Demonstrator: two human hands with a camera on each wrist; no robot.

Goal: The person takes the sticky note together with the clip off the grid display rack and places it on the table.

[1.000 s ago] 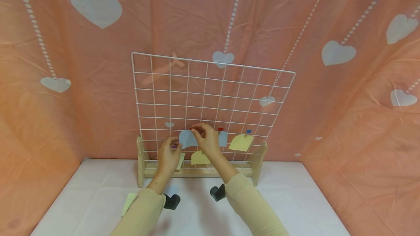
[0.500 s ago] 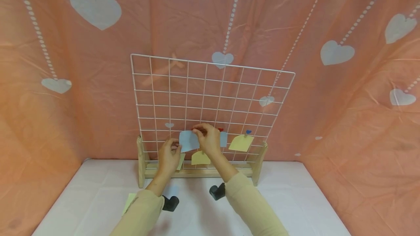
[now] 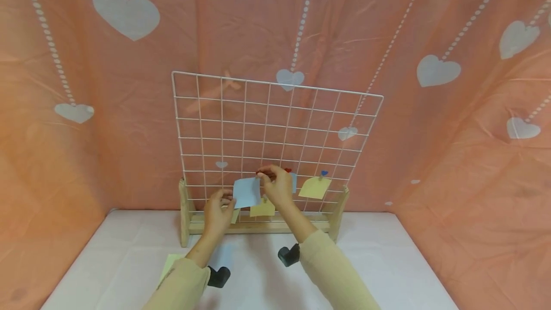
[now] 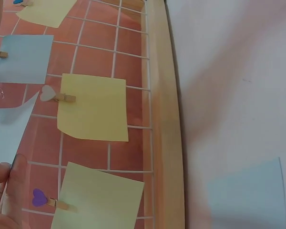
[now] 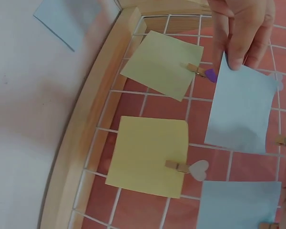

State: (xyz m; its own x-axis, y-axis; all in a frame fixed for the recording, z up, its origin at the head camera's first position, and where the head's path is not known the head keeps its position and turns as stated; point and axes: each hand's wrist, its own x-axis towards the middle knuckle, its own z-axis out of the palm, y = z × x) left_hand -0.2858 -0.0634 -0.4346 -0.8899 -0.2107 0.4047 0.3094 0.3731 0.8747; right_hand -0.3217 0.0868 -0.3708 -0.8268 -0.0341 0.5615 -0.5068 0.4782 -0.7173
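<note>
My left hand [image 3: 218, 209] pinches a blue sticky note [image 3: 247, 193] by its left edge, in front of the wire grid [image 3: 275, 123]. Close to the note's upper right corner, my right hand [image 3: 277, 185] grips a small wooden clothespin [image 5: 285, 141] with a red heart; a gap shows between clothespin and note in the right wrist view. Hanging below on the grid are a yellow note [image 5: 148, 155] on a white-heart clothespin [image 5: 188, 168] and a pale yellow note [image 4: 97, 198] on a purple-heart clothespin [image 4: 47, 199]. Another clipped blue note [image 4: 26, 59] is partly behind my right hand.
A wooden stand [image 3: 258, 227] bears the grid. At its right a yellow note [image 3: 315, 188] hangs from a blue-heart clothespin [image 3: 324, 174]. On the white table [image 3: 379, 262] lie a blue note [image 4: 250, 195] and a pale green note [image 3: 171, 263] beside my left sleeve.
The held blue note has come down slightly, and more of its face shows. My right hand has shifted a little right and down with the clothespin.
</note>
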